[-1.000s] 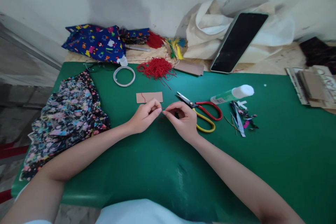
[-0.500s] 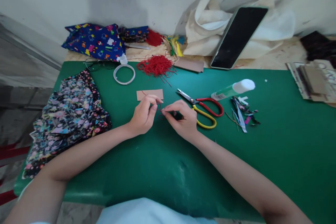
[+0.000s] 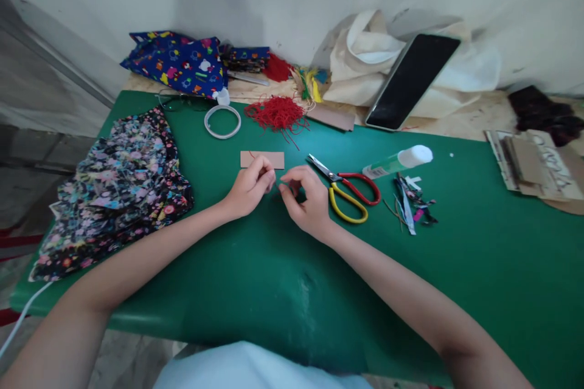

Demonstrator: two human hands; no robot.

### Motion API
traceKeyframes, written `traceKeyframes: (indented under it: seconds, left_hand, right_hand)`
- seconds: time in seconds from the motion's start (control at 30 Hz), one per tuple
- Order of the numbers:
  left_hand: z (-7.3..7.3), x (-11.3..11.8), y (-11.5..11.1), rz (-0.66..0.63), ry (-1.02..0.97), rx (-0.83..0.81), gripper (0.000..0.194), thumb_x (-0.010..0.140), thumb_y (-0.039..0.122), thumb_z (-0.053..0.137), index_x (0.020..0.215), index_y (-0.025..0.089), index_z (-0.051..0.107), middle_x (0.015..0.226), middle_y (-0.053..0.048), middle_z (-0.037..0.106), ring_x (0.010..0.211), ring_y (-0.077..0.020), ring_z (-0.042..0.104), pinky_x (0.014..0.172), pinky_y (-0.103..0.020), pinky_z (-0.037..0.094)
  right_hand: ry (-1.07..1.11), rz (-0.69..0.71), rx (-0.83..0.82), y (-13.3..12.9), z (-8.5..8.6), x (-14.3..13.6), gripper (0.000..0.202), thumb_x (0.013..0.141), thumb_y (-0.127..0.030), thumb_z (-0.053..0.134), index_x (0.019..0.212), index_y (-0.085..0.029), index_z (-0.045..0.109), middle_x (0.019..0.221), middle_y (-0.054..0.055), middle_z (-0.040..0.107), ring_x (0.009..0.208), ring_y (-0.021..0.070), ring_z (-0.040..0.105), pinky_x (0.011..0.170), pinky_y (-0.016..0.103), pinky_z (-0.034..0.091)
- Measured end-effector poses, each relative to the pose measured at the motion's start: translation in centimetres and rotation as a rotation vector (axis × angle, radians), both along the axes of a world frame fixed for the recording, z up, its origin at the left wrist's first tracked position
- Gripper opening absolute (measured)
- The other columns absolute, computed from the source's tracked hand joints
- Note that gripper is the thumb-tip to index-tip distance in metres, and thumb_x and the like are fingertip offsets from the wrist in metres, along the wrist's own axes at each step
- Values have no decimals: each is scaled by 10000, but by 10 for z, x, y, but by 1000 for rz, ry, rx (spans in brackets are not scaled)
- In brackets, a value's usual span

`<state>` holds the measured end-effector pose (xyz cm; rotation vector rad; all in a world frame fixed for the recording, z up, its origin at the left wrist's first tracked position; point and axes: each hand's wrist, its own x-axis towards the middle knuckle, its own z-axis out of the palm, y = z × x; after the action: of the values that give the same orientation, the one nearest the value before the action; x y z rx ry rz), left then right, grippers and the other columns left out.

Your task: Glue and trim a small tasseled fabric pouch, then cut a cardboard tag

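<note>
My left hand [image 3: 250, 187] is closed in a pinch just in front of a small brown cardboard strip [image 3: 262, 160]. A short bit of red string [image 3: 252, 155] shows on the strip behind that hand, and it seems to run into the fingers, where it is hidden. Facing it, my right hand [image 3: 306, 200] has its thumb and forefinger curved and slightly apart, with nothing visible between them. Scissors [image 3: 349, 187] with one red and one yellow handle lie right beside the right hand. Beyond the strip is a tangled pile of red string [image 3: 278, 113].
A glue stick [image 3: 396, 162] and fabric scraps [image 3: 413, 203] lie to the right. A tape roll [image 3: 222, 121] and floral cloth [image 3: 118, 188] are at the left. A phone [image 3: 413, 82] leans against a cream bag [image 3: 351, 67] at the back; cardboard pieces [image 3: 524, 161] lie far right.
My right thumb and forefinger have parted from their pinch on the red string near the left fingers. The left hand stays pinched. The view has shifted slightly.
</note>
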<state>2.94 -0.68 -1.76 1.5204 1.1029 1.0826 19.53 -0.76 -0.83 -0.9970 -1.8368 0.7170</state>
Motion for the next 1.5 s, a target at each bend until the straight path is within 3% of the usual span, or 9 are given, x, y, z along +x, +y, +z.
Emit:
traceKeyframes:
  seconds: [0.17,0.3,0.43,0.8,1.17,1.5]
  left_hand:
    - [0,0,6,-19,-193,-143,363,941,530,541,836,211,404,636,70,497,499,-50,408,491,-181,356]
    - [2,-1,6,-45,-209,-195,382,935,549,544,832,207,409,644,64,497,502,-49,405,486,-179,360]
    - [2,-5,4,-60,-95,-199,360,954,538,511,856,199,444,646,54,496,524,-62,465,504,-186,389]
    - [8,-1,4,-91,71,-26,116,965,251,447,859,205,439,635,56,502,522,-56,470,487,-150,391]
    - [10,-3,1,-119,48,-30,157,986,295,462,862,199,459,619,63,524,475,-51,466,484,-169,380]
    - [10,-6,1,-150,96,-69,170,968,317,482,852,193,490,636,55,516,540,-71,471,544,-200,377]
  right_hand:
    - [72,63,-236,6,-1,0,167,833,-192,604,984,-212,534,836,0,584,599,97,509,513,242,398]
    - [-8,92,-207,6,0,1,85,874,-217,645,947,-193,608,780,0,619,601,93,503,540,243,397]
    - [-13,65,-196,4,2,1,68,893,-243,668,931,-188,662,765,11,660,606,100,538,544,247,409]
    - [49,-27,-279,5,-1,-1,77,870,-253,695,814,-199,695,722,12,696,599,119,586,552,263,449]
    - [23,34,-211,6,0,2,114,924,-228,583,815,-197,593,715,1,588,596,107,502,559,261,406]
    - [41,53,-241,7,0,4,109,932,-252,571,835,-205,580,751,14,596,650,126,535,585,268,433]
